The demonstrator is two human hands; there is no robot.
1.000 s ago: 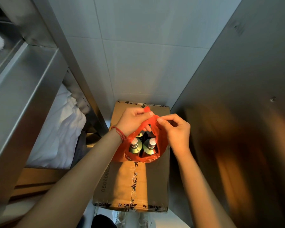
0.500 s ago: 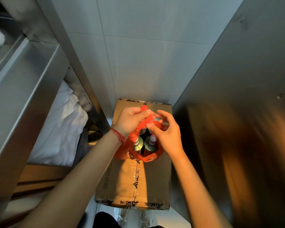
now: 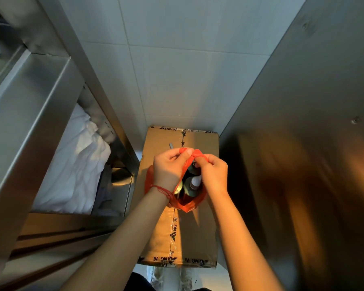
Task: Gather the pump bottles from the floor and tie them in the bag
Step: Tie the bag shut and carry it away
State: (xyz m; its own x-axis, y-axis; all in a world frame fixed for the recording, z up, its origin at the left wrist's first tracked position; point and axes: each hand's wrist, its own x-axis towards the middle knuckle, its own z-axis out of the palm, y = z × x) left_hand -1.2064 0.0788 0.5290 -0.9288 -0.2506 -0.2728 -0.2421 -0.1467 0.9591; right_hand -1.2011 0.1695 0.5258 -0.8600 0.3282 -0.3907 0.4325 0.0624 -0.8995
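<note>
Pale wall tiles (image 3: 177,70) fill the upper middle of the frame, flanked by a steel shelf unit (image 3: 29,106) at the left, where white linen (image 3: 76,164) is stored, and a brushed metal panel (image 3: 303,143) at the right. A taped cardboard box (image 3: 198,238) is seen in the lower centre, and an orange plastic bag (image 3: 187,204) is set on its top. The bag's mouth is gathered but a gap is left, through which pump bottles (image 3: 192,184) with green bodies and pale necks are seen standing upright inside; their number cannot be told. The bag's two handles are drawn together above the bottles at a twisted orange bunch. The left hand (image 3: 168,171), with a red string at the wrist, is curled tight, one handle pinched between thumb and fingers. The right hand (image 3: 214,175) is likewise closed, the other handle being pinched just beside the left.
</note>
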